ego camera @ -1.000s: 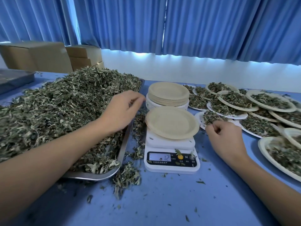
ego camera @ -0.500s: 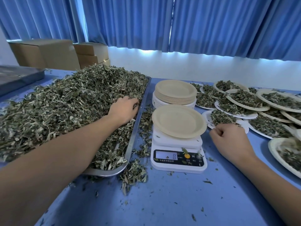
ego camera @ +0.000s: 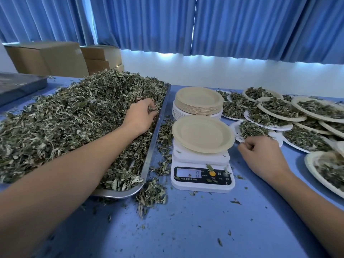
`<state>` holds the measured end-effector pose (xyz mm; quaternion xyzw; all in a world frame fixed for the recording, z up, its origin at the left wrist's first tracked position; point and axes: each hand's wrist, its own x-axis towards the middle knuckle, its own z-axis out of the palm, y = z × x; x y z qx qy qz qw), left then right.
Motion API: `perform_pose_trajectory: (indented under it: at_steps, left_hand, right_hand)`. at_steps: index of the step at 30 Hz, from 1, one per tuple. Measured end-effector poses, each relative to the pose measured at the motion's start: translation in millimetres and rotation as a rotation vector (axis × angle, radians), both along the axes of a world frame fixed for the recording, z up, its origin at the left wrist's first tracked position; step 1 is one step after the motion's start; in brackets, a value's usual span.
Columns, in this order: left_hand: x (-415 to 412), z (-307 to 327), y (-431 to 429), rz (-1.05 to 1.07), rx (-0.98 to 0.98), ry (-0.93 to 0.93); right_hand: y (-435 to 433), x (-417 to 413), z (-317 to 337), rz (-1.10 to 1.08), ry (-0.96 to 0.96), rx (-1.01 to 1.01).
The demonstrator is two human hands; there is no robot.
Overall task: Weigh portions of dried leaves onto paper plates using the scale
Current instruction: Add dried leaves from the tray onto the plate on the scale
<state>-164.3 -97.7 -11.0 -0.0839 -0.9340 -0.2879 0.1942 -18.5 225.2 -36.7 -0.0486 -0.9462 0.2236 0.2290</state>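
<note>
Left hand (ego camera: 138, 118) deeper in dried leaves (ego camera: 74, 116) by tray (ego camera: 158, 127) rim, grip clutching some, right hand (ego camera: 260, 155) fisted (empty) near scale (ego camera: 201, 161)

Cool daylight glows beneath the pleated blue curtains (ego camera: 204, 25) at twelve o'clock; wide-angle bending, soft blur toward three o'clock.

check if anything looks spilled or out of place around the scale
Yes: dried leaves have spilled over the right rim of the tray onto the blue table, in a trail between tray and scale and a clump at the tray's near corner. A few leaf bits also lie on the scale's front panel by the display.
</note>
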Motion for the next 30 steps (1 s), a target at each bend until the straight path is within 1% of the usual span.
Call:
perform_pose_trajectory:
  at_steps: [1,3,7,10,17,20,22,24,26,28,30]
  left_hand:
    - [-0.2,-0.8,-0.4,-0.009,0.022,-0.018]
    - [-1.2,0.3,-1.2,0.007,0.092,0.005]
    - [-1.8,11.9,-1.0,0.067,0.296,0.111]
    - [0.6,19.3,1.9,0.077,0.456,0.114]
    - [7.6,29.6,12.5,0.028,0.992,-0.047]
    - [12.7,35.2,15.3,0.062,1.188,-0.213]
    - [15.8,41.0,18.4,0.020,1.288,-0.317]
    - [18.4,46.8,25.6,-0.067,1.381,-0.380]
    - [24.5,50.6,37.9,-0.200,1.400,-0.462]
    - [34.0,50.5,53.5,-0.344,1.303,-0.549]
    - [43.6,48.1,69.6,-0.456,1.157,-0.544]
  right_hand:
    - [0.0,0.0,-0.1,0.001,0.001,0.000]
    - [0.0,0.0,-0.2,0.002,0.005,-0.002]
    - [0.4,-0.6,0.1,-0.004,-0.005,-0.008]
    - [0.8,-0.6,-0.5,-0.015,-0.012,-0.006]
    - [1.1,-0.8,0.6,-0.001,-0.015,-0.018]
    - [1.2,-1.5,0.6,0.001,-0.018,-0.027]
    - [1.2,-1.7,0.4,0.001,-0.020,-0.029]
    - [1.8,-1.8,0.3,0.003,-0.014,-0.029]
    - [3.0,-2.0,0.2,0.008,-0.014,-0.029]
    - [3.4,-2.3,0.2,0.017,-0.017,-0.035]
    - [3.5,-2.5,0.7,0.020,-0.019,-0.035]
